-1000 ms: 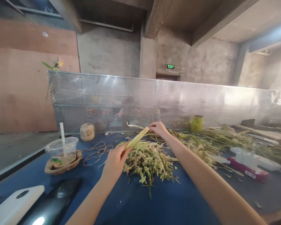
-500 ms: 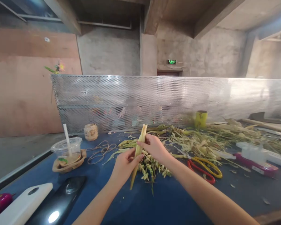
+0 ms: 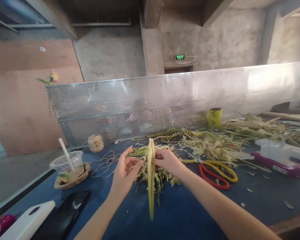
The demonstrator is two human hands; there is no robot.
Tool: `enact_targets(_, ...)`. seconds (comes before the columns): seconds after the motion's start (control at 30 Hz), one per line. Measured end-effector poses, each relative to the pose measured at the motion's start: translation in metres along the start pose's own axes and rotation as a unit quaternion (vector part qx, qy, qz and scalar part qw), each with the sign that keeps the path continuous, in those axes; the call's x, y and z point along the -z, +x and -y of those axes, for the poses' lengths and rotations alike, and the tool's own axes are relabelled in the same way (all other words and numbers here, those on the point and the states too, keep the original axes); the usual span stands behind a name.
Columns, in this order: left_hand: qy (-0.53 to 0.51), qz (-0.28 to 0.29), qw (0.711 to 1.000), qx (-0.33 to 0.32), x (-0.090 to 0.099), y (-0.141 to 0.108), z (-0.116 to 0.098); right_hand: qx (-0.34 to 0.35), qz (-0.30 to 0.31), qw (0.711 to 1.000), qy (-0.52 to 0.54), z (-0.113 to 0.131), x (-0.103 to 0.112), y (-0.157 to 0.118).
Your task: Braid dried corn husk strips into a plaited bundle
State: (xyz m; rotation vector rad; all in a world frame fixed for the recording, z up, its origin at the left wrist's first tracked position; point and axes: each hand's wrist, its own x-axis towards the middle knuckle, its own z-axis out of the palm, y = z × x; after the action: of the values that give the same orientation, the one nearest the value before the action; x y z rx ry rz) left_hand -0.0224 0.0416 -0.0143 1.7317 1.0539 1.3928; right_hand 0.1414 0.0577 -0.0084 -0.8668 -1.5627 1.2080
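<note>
My right hand [image 3: 167,162] pinches a long, pale yellow-green plant strip [image 3: 150,186], like a dried husk or leaf, folded lengthwise. The strip stands nearly upright with its lower end hanging over the blue table. To its left, my left hand [image 3: 127,170] is apart from the strip, with fingers spread and slightly curled, holding nothing. Behind both hands lies a heap of twisted, dried plant pieces [image 3: 162,176], partly hidden by them. Scissors [image 3: 215,171] with one red and one yellow handle lie right of my right hand.
A plastic cup with a straw [image 3: 67,165] sits in a cardboard holder at left, near a roll of twine [image 3: 95,143]. A black phone [image 3: 65,213] and a white device [image 3: 31,221] lie in front. Dried leaves [image 3: 210,143], a yellow roll [image 3: 215,117] and a perforated metal screen [image 3: 160,96] stand behind.
My left hand has let go of the strip and moved left, its fingers opening. The strip has turned more upright in my right hand. The view has tilted slightly.
</note>
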Motion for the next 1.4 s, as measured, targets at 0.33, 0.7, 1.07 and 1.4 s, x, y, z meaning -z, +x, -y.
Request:
enact_targets(0.33, -0.038, -0.001, 0.997, 0.067, -0.011, -0.007, -0.009, -0.018, 0.044, 0.999, 0.021, 0.014, 0.003, -0.013)
enact_targets(0.7, 0.030, -0.029, 0.998, 0.044, -0.009, -0.005, -0.007, -0.079, 0.057, 0.981, 0.169, 0.010, 0.000, -0.014)
enact_targets(1.07, 0.307, -0.107, 0.931, -0.165, -0.012, -0.009, -0.010, -0.018, 0.058, 0.997, 0.047, 0.004, -0.015, -0.017)
enact_targets(1.4, 0.132, -0.053, 0.990, -0.012, -0.014, -0.017, -0.022, -0.014, -0.076, 0.995, -0.059, -0.010, -0.019, -0.018)
